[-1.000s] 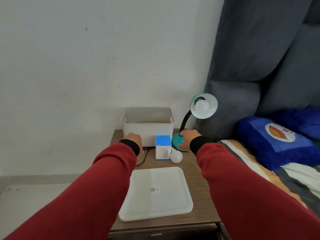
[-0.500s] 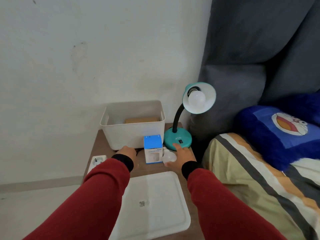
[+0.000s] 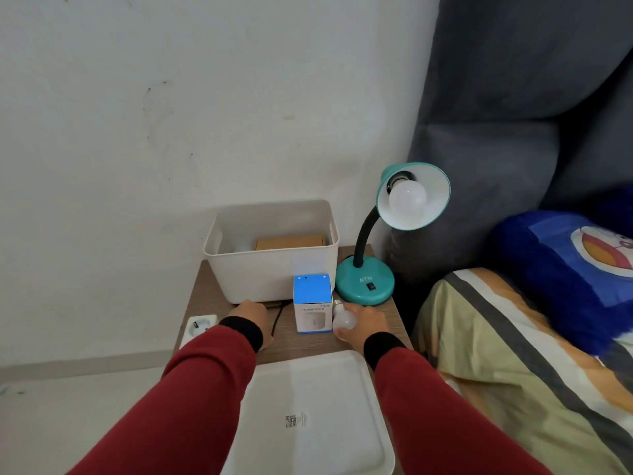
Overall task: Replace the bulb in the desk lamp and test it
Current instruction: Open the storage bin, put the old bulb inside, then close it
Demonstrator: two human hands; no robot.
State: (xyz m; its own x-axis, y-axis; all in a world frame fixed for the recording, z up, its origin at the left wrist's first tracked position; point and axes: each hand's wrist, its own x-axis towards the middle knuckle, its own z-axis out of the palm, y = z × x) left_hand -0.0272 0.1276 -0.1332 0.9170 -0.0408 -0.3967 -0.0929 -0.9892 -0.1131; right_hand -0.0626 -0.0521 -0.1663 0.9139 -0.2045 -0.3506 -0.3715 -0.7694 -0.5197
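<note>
I look down on a small wooden bench (image 3: 394,323) set against a white wall, with a bed on its right. A second ago my right hand (image 3: 363,325) rested on the teal base of the desk lamp (image 3: 364,286); it has since come nearer and left, and now lies over the loose bulb (image 3: 343,320) on the bench, just right of the blue and white carton (image 3: 312,303). The fingers curl around the bulb's white globe, touching it, with its metal screw end pointing away from me toward the lamp base. I cannot tell whether the bulb is lifted clear of the bench yet.

My left hand (image 3: 251,311) has drawn back from the white storage bin (image 3: 274,248) and rests on the bench just in front of it, close to a black cable and a white power socket (image 3: 200,325) at the left edge. Its fingers face away from me, so I cannot tell if they are apart or together.

The lamp stands at the far right corner, its shade tilted toward me, and a bulb in the shade (image 3: 407,198) sits in the socket, unlit. A white tray lid (image 3: 308,406) lies nearest me.

I judge the move from lamp base to loose bulb means one bulb is being gathered up, while the lamp test remains to be done
</note>
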